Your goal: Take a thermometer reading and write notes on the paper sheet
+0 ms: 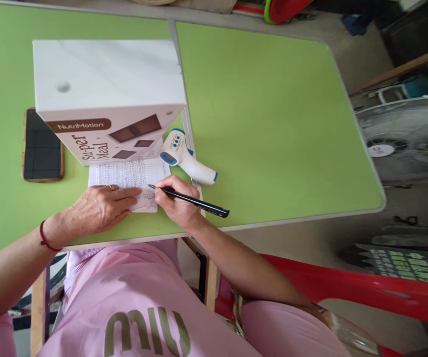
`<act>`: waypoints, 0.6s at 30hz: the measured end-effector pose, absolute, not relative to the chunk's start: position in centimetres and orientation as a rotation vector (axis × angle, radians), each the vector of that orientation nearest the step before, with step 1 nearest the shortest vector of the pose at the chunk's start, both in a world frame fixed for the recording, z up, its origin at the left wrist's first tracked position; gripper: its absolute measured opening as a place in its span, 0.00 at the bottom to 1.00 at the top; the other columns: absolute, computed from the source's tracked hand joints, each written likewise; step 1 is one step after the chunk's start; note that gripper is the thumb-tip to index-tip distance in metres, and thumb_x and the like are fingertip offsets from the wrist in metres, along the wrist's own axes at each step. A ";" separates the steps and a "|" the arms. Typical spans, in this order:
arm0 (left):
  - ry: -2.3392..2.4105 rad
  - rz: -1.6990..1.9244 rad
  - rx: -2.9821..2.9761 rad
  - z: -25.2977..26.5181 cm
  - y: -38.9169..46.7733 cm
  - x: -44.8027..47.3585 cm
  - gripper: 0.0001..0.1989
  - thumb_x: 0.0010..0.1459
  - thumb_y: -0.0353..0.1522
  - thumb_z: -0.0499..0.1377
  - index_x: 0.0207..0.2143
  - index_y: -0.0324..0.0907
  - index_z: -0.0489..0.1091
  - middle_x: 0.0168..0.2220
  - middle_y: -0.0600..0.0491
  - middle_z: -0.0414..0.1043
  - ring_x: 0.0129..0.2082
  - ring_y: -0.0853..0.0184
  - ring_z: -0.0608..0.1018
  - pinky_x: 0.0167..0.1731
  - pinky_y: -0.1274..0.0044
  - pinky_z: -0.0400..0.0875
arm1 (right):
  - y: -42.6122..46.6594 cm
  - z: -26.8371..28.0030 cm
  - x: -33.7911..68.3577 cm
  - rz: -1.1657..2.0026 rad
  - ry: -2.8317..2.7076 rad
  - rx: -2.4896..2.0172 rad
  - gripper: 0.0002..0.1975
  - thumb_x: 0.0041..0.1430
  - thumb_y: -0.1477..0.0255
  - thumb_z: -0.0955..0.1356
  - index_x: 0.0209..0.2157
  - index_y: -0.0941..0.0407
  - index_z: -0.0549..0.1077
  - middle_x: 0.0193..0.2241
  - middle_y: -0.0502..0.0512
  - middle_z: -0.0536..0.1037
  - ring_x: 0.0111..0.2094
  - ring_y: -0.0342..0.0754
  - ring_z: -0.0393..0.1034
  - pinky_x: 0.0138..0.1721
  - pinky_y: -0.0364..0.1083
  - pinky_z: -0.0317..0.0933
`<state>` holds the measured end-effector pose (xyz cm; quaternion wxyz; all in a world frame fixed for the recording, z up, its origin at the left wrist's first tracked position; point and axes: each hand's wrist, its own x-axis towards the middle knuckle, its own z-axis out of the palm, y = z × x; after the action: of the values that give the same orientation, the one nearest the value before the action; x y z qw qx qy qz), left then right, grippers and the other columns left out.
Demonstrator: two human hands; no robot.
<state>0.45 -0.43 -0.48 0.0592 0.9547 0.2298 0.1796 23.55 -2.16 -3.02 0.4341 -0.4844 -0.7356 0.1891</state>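
Observation:
A sheet of paper (128, 173) covered in small handwriting lies at the near edge of the green table. My left hand (100, 207) rests flat on its lower left part, fingers stretched out and pointing right. In my right hand (180, 202) is a black pen (199, 202), pinched between thumb and fingers. Its tip is over the right side of the paper; whether it touches cannot be made out. Just beyond the paper stands a white NutriMotion box (106, 74), which hides the sheet's far part. A white and blue infrared thermometer (187, 158) lies right of the paper.
Left of the box a phone (43, 146) in a brown case lies with its dark screen up. The green table (273, 124) stretches to the right. Beyond its right end stands a fan (396, 144). A red chair (329, 282) is at the lower right.

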 end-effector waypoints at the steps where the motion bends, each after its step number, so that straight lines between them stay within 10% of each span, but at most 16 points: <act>1: 0.695 0.542 2.894 -0.5 -0.4 0.4 0.14 0.71 0.31 0.50 0.43 0.39 0.75 0.54 0.54 0.74 0.26 0.68 0.78 0.25 0.72 0.74 | -2.2 -3.0 23.5 0.463 -1.839 -1.211 0.05 0.59 0.74 0.66 0.29 0.53 0.68 0.20 0.45 0.72 0.20 0.41 0.65 0.23 0.41 0.61; 18: 0.690 0.523 2.893 -0.6 -0.5 0.5 0.14 0.71 0.30 0.49 0.43 0.39 0.75 0.54 0.52 0.74 0.27 0.68 0.79 0.27 0.74 0.75 | -2.3 -3.1 23.7 0.496 -1.834 -1.234 0.06 0.60 0.70 0.65 0.29 0.54 0.69 0.21 0.46 0.74 0.20 0.41 0.66 0.23 0.41 0.62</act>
<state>0.46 -0.48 -0.58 0.0610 0.9562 0.2282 0.1730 23.69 -2.29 -3.08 0.4242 -0.4933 -0.7331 0.1984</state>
